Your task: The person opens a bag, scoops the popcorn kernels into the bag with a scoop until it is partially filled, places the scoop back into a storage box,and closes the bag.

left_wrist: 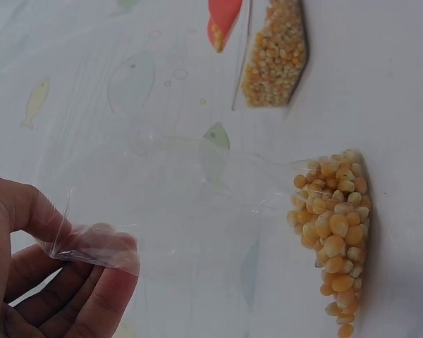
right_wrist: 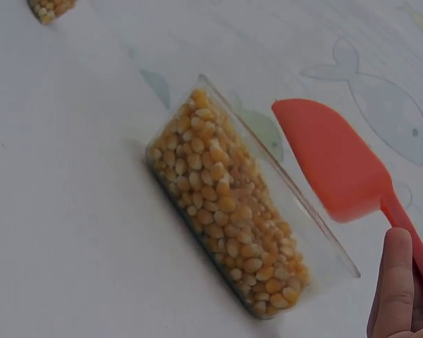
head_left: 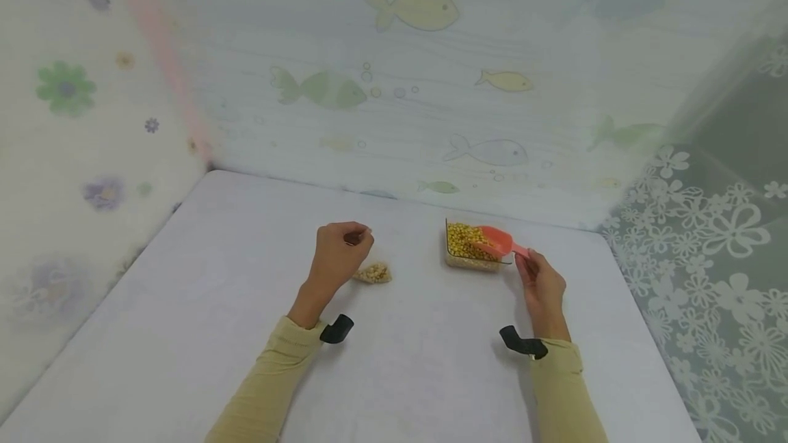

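Left hand [head_left: 340,253] is pinching the top of a clear bag [left_wrist: 271,182] between thumb and fingers, the fingertips coming nearly together on the film. The bag is resting on the table [head_left: 418,361] at the hand's 4 o'clock in the head view, with corn [left_wrist: 335,232] filling its bottom end. Right hand [head_left: 544,289] is gripping the handle of a red scoop [head_left: 497,240], fingers closing round it. The scoop is hovering over the box [head_left: 470,263], its bowl pointing toward 9 o'clock, and a few kernels are showing at its lip in the left wrist view. The box, also holding corn, is sitting at the bag's 2 to 3 o'clock, well apart from it. Behind, at 12 o'clock, a fish-patterned wall [head_left: 400,101] is standing.
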Demonstrator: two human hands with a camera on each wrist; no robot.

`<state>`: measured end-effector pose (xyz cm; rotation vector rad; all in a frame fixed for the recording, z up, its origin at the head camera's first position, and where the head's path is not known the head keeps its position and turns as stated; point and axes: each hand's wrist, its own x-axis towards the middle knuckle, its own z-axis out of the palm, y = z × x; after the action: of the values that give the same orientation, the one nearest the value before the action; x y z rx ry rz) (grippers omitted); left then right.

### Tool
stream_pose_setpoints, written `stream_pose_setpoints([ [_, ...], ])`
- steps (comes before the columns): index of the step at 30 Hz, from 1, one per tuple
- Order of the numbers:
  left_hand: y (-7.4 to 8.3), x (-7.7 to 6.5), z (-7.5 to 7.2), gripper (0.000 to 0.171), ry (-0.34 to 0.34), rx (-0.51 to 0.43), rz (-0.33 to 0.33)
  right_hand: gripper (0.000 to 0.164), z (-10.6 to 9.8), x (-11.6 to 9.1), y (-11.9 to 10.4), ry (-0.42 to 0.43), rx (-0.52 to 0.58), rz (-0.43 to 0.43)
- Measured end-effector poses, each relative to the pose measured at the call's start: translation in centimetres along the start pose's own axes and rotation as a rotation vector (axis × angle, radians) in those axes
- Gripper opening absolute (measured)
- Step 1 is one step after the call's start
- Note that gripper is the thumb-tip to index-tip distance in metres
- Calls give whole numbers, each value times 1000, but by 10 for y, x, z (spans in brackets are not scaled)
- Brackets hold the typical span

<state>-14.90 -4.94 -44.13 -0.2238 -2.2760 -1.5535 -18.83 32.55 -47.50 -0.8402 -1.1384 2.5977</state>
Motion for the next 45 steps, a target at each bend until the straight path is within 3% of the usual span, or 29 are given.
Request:
stream_pose_setpoints([
  [10,0,1,-1,14,3,-2,4,5,14,-21,0,-75,58,64],
  [20,-1,1,-1,15,0,-4,13,11,26,-31,9,-173,97,91],
  [31,-2,1,0,14,10,5,28,23,37,-45,23,-276,2,88],
  [45,0,0,0,15,-10,14,11,13,53,-68,43,-307,-101,92],
])
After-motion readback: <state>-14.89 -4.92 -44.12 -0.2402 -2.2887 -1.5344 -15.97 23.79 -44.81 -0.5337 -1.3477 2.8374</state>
